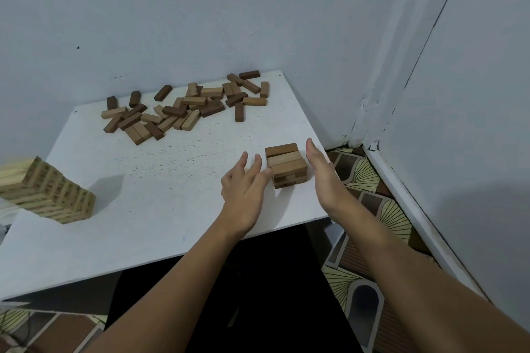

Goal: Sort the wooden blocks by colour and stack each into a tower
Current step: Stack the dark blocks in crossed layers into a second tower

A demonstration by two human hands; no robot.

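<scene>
A short tower of mid-brown wooden blocks (287,165) stands near the right edge of the white table (160,180). My left hand (243,186) lies flat on its left side, straight fingertips touching the tower. My right hand (322,175) stands flat beside its right side, fingers straight; I cannot tell if it touches. A tall tower of pale blocks (48,190) stands at the table's left edge. A loose pile of mixed dark, mid-brown and pale blocks (183,106) lies along the far edge by the wall.
Grey-blue walls close the table in behind and at the right, meeting in a corner (355,137). Patterned floor (370,203) shows to the right of the table. My dark-clothed lap (258,295) is below the near table edge.
</scene>
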